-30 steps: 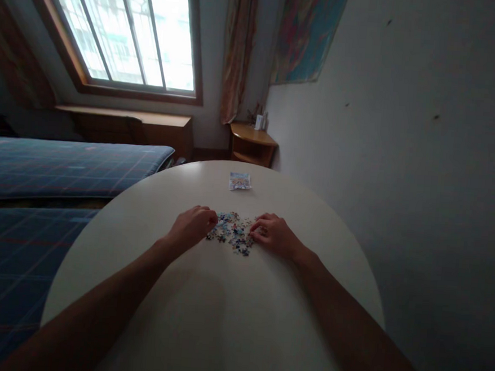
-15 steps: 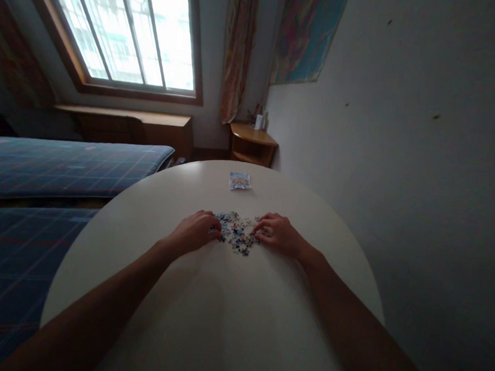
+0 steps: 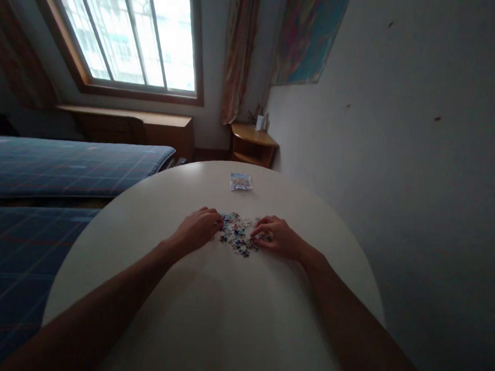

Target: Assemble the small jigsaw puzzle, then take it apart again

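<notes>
Small multicoloured jigsaw puzzle pieces (image 3: 237,237) lie in a loose heap on the round white table (image 3: 221,313). At the heap's left edge is my left hand (image 3: 200,226), its fingers bent and drawn together at the tips. Whatever sits between those fingertips is too small to make out. My right hand (image 3: 278,237) rests over the right side of the heap, fingers bent but apart, the fingertips among the pieces. Some pieces show under and between its fingers. Beyond the heap lies a small flat picture packet (image 3: 240,181).
Beds with blue plaid mattresses (image 3: 70,167) stand to the left of the table. A pale wall (image 3: 420,192) runs along the right. Behind the table are a wooden corner shelf (image 3: 254,134), a long desk (image 3: 163,119) and a bright window (image 3: 126,30).
My left hand's fingertips have drawn together and shifted slightly up the heap's left edge. My right fingers have moved slightly left over the pieces. The packet lies in the same place.
</notes>
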`<state>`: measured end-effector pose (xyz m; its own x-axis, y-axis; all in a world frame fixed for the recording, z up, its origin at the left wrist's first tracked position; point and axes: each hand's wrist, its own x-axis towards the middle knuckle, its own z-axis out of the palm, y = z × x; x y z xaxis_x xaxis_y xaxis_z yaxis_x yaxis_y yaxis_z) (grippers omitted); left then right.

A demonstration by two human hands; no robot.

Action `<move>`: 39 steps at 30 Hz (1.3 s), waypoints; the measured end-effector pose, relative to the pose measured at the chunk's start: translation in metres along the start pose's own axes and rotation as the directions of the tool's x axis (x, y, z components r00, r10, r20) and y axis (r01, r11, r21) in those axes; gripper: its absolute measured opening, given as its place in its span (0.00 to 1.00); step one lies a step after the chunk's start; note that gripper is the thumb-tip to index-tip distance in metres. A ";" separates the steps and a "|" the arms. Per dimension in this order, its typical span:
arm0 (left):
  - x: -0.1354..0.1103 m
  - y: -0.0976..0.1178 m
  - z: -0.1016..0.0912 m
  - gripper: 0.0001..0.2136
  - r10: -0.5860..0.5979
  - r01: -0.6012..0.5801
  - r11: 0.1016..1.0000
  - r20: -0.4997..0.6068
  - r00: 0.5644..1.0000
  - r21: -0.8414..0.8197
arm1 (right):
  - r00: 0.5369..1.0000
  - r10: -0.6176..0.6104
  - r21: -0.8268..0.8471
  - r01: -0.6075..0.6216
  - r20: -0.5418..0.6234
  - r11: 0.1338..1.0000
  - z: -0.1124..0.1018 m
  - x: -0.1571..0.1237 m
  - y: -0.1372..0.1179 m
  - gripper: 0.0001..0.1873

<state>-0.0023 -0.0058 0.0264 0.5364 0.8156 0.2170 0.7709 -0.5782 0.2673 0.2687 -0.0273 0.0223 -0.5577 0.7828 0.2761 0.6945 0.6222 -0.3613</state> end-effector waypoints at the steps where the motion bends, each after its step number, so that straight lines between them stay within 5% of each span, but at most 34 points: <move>1: 0.001 -0.001 0.002 0.11 -0.006 0.006 1.000 -0.013 1.000 -0.006 | 1.000 -0.001 0.005 0.001 -0.002 1.000 0.000 0.000 0.001 0.06; 14: 0.000 0.005 0.015 0.08 0.075 -0.083 0.993 -0.099 0.992 -0.088 | 0.997 0.078 -0.051 -0.077 0.019 0.996 0.005 0.000 0.006 0.11; 17: -0.004 0.017 0.015 0.11 0.193 -0.202 0.974 -0.094 0.977 -0.099 | 0.996 0.083 -0.041 -0.083 0.010 0.996 0.004 0.000 0.003 0.09; 20: -0.008 0.030 0.017 0.15 0.409 -0.411 0.906 -0.035 0.912 -0.101 | 0.997 0.082 -0.032 -0.082 0.006 0.996 0.004 0.000 0.002 0.09; 23: -0.011 0.037 0.019 0.18 0.502 -0.498 0.862 0.021 0.865 -0.099 | 0.997 0.078 -0.031 -0.078 -0.002 0.996 0.005 0.000 0.003 0.08; 39: -0.012 0.036 0.018 0.17 0.525 -0.519 0.847 0.023 0.851 -0.115 | 0.981 0.103 0.034 -0.099 -0.165 0.995 0.009 0.008 0.005 0.04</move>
<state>0.0256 -0.0357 0.0166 0.8690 0.3913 0.3029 0.3350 -0.9157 0.2220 0.2635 -0.0176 0.0145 -0.4003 0.8336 0.3806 0.7302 0.5411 -0.4171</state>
